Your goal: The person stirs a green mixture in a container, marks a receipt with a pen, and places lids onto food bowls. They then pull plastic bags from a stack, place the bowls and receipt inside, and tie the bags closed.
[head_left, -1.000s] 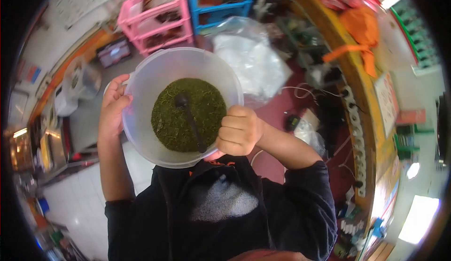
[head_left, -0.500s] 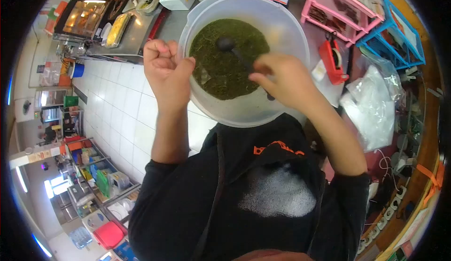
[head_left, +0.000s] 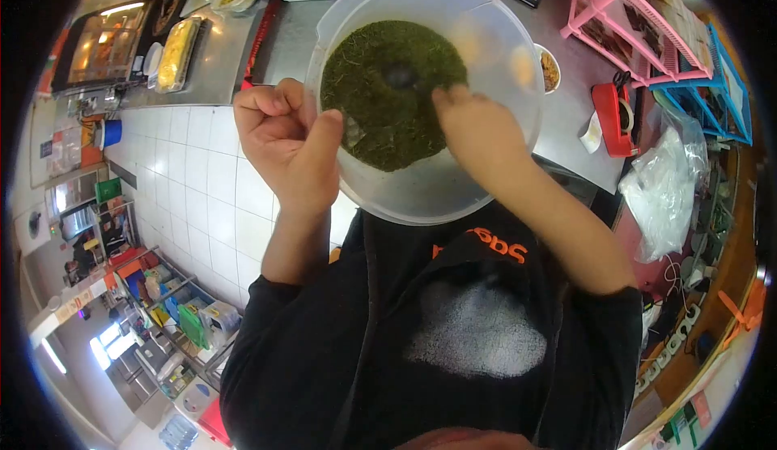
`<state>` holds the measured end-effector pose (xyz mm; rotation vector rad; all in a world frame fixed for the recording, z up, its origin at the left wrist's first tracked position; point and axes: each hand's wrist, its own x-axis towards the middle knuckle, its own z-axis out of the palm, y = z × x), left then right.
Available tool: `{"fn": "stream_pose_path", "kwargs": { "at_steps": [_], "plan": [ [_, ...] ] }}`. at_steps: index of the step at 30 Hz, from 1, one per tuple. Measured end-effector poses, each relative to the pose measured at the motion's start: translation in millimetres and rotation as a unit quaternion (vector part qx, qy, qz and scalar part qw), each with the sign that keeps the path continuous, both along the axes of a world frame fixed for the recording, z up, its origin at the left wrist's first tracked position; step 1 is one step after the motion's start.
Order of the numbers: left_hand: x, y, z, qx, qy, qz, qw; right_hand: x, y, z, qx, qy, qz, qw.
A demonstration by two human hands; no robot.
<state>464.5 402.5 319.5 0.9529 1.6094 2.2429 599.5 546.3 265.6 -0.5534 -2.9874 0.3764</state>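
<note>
A large translucent plastic tub (head_left: 429,195) holds a dark green, watery mash of chopped herbs or leaves (head_left: 388,134). My left hand (head_left: 287,142) is closed on the tub's left rim, thumb over the inner side and fingers curled outside. Inside the tub, my right hand (head_left: 486,130) is closed around the handle of a black ladle. The ladle's bowl (head_left: 399,76) is blurred and sits in the green liquid near the upper middle. Most of the handle is hidden by my right hand.
Beyond the tub's right side stand a small bowl of food (head_left: 549,71), a red tape dispenser (head_left: 613,120) and a pink rack (head_left: 627,21). A clear plastic bag (head_left: 660,195) lies at the right. Left are a steel counter (head_left: 214,61) and white floor tiles (head_left: 202,183).
The ladle's bowl has shifted slightly right and sunk into the green mash. My right hand has moved with it, lower into the tub. My left hand keeps its hold; the view has shifted.
</note>
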Motion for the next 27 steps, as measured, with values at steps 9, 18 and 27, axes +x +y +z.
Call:
{"fn": "stream_pose_path", "kwargs": {
  "at_steps": [9, 18, 27],
  "plan": [
    [-9, 23, -9, -0.029, -0.016, -0.007, 0.999, 31, 34, 22, -0.156, -0.027, 0.003, 0.987],
    [-18, 39, -32, -0.074, -0.013, 0.01, 0.997, 53, 63, 13, -0.325, 0.149, -0.044, 0.933],
    [-32, 15, -90, -0.138, -0.078, 0.086, 0.984, 108, 171, -56, -0.194, 0.141, -0.268, 0.933]
  ]
}}
